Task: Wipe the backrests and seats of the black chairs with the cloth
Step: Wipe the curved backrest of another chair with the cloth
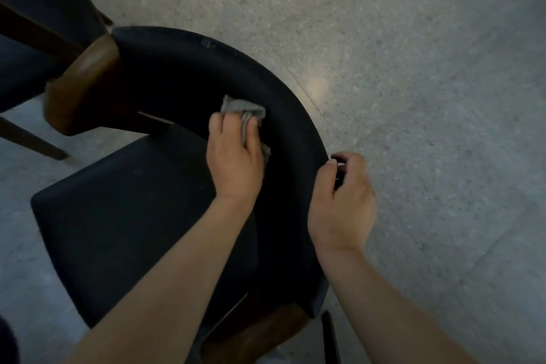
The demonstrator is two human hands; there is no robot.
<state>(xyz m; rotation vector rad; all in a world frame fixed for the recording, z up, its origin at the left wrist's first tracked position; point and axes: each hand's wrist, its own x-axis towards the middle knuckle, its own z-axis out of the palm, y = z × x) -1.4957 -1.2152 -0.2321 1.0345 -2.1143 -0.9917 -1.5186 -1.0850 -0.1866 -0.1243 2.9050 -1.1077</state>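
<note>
Black padded chair backrest (206, 74), curved, brown wooden ends: steadied at its rim, where the right hand (342, 201) is curled. Bunched grey cloth (243, 108) is pressed to the inner face and gripped by the left hand (233, 162), fingers curled round it. Risks judged: the loose cloth tail dragging free, and the black seat (118, 216) being skipped.

The left hand (235, 162) presses a folded grey cloth (243, 111) against the inner face of the curved black backrest (183, 68), above the seat (118, 216). The right hand (342, 195), beside the backrest's outer edge, pinches a small dark object (339, 171) that cannot be identified.
</note>
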